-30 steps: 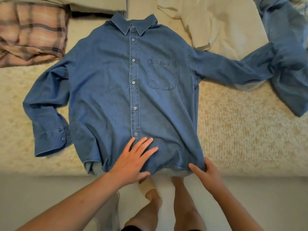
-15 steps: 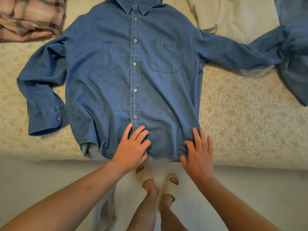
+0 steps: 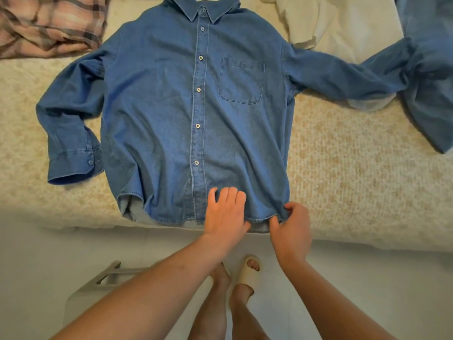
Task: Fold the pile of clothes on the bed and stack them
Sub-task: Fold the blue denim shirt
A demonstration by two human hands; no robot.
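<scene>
Plaid garment (image 3: 49, 23) lies crumpled at 10 o'clock on the bed (image 3: 355, 168). Denim shirt (image 3: 171, 106) lies flat at centre, buttoned, front up, collar toward 12 o'clock, sleeves spread. Left hand (image 3: 226, 213) rests on the hem at 6 o'clock, fingers loosely bent, gripping nothing. Right hand (image 3: 291, 229), just beside it, pinches the hem's corner. Cream cloth (image 3: 343, 23) and blue garment (image 3: 431, 82) lie at 2 o'clock.
</scene>
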